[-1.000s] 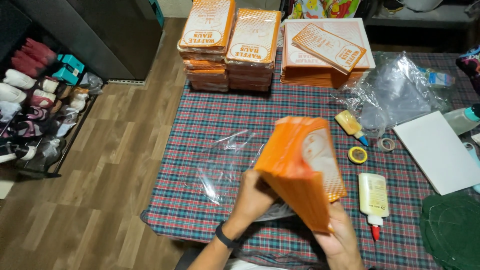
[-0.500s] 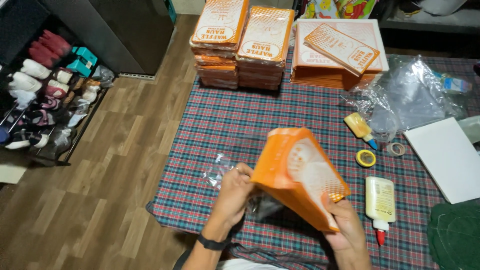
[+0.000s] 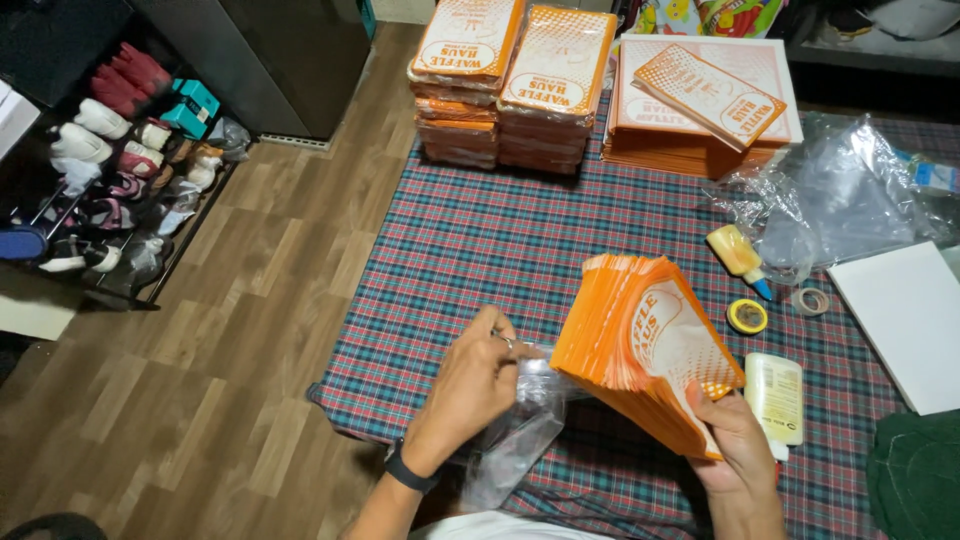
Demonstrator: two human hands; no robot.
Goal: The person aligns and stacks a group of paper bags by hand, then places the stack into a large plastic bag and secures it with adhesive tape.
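Both hands are busy over the plaid cloth (image 3: 520, 230), which I'll use as the landmark for everything. Right hand (image 3: 735, 440) is wrapped around the lower end of a thick stack of orange paper bags (image 3: 640, 350), thumb on top and fingers clamped underneath, held tilted above the near edge of the cloth. Left hand (image 3: 470, 385) is pinching the mouth of a clear plastic bag (image 3: 515, 435), fingers drawn together on the film, right beside the stack's lower corner.

Going big to small on the rest of the cloth: bundled orange bag stacks (image 3: 510, 85) sit along the far edge, a flat pile of the same bags (image 3: 700, 100) next to them, crumpled clear plastic (image 3: 840, 195) toward the far right, and a white board (image 3: 905, 320) on the right edge. Then a glue bottle (image 3: 773, 398) just beside the right hand, a smaller yellow-topped glue bottle (image 3: 738, 255), and a yellow tape roll (image 3: 747, 316).

Risk as I see it: that stack is only gripped at one end, so it could fan out and spill, and a sharp corner could snag or split the thin film.
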